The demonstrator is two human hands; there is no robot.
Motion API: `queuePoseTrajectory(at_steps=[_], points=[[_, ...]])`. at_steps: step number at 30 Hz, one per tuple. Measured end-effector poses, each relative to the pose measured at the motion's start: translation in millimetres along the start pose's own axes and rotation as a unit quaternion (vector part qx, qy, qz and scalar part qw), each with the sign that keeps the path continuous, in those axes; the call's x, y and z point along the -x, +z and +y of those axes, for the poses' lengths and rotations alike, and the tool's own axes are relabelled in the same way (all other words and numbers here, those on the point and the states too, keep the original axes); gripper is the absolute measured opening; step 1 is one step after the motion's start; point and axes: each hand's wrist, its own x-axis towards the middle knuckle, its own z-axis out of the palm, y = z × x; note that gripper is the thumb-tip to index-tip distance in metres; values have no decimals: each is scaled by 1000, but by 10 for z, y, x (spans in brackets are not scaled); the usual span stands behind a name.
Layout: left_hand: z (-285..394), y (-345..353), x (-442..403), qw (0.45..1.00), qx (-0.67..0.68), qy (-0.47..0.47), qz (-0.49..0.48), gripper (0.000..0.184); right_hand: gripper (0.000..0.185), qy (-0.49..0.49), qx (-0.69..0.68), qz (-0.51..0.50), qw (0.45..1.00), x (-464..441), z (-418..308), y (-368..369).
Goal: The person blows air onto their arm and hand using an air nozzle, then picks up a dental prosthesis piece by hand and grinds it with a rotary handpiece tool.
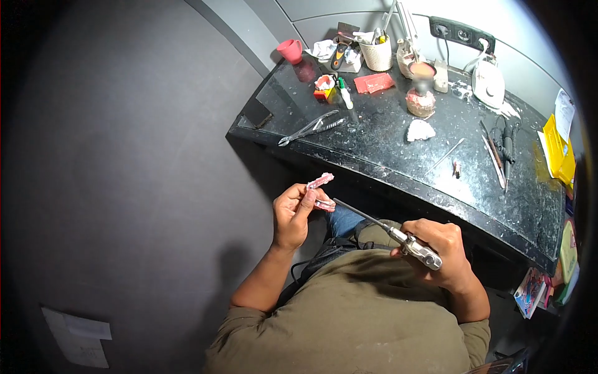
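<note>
Between the thumb and fingers of my left hand (293,215) is a pink U-shaped piece (321,182) with whitish edges, held in front of the bench. My right hand (439,243) is wrapped round a silver metal tool (418,249) with a long thin nozzle. The nozzle points up and left, its tip close to the lower arm of the pink piece; whether they touch I cannot tell. Both hands are above my lap, off the bench edge.
On the black bench (374,146) lie pliers (309,129), pink sheets (374,83), a white cast (420,130) and thin tools (494,153). Behind them stand a red mug (290,51), a woven cup (377,55), a burner (421,100) and a white device (488,83).
</note>
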Motion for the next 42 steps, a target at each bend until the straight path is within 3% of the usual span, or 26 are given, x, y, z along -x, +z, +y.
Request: queuePoseTrajectory(at_steps=[2,5,9,14,20,27,30,36,42], points=[[-2,-10,16,1000,-12,-2,-7,20,27,1,-5,4,1000,-6,15,13],[-18,-39,17,1000,-6,9,-20,20,23,82,37,31,995,-50,33,-8],[36,-82,-38,994,88,-47,37,20,19,85,41,73,993,-65,93,-31],[29,-96,-90,988,111,-62,89,23,26,38,13,-21,999,23,-20,12],[25,-42,-77,990,94,-65,86,17,28,59,24,-39,997,-51,-60,51],[-64,-24,-33,997,45,-23,60,22,29,66,5,-45,997,-51,81,147],[-89,-76,-31,996,80,-21,21,20,25,82,38,-11,996,-50,184,149],[-227,-217,-106,976,215,-29,8,11,21,65,-37,-25,997,-14,-15,-67],[-181,-112,-105,980,190,-62,20,17,18,47,-38,-46,997,-25,-144,-57]])
